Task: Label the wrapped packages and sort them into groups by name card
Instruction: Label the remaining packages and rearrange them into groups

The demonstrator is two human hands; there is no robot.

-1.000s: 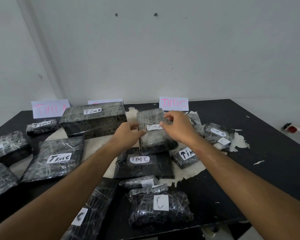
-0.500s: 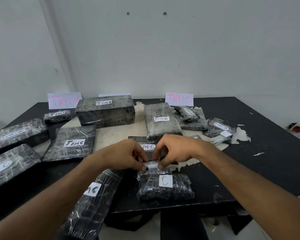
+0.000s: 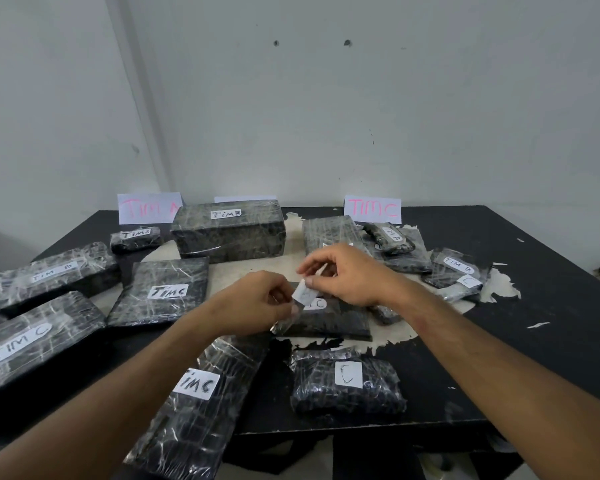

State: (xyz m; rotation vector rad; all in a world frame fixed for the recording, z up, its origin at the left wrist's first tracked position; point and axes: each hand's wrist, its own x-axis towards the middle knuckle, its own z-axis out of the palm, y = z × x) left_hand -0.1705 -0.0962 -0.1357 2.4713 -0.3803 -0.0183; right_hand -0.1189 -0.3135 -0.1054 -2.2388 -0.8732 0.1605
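Black packages wrapped in clear film lie across a dark table. Name cards lean on the wall: TIM A card, TIM C card, and a third card mostly hidden behind a big TIM B box. My left hand and right hand together pinch a small wrapped package with a white label, held above a flat TIM C package. Film hangs below my left fingers.
On the left lie a TIM B package and TIM C packages. At the front are a long TIM C package and a C bundle. At the right back are TIM A and TIM B packages.
Both hands left the TIM A package at the back, came down to the small labelled package in front of the flat TIM C package, and have lifted it off the table.
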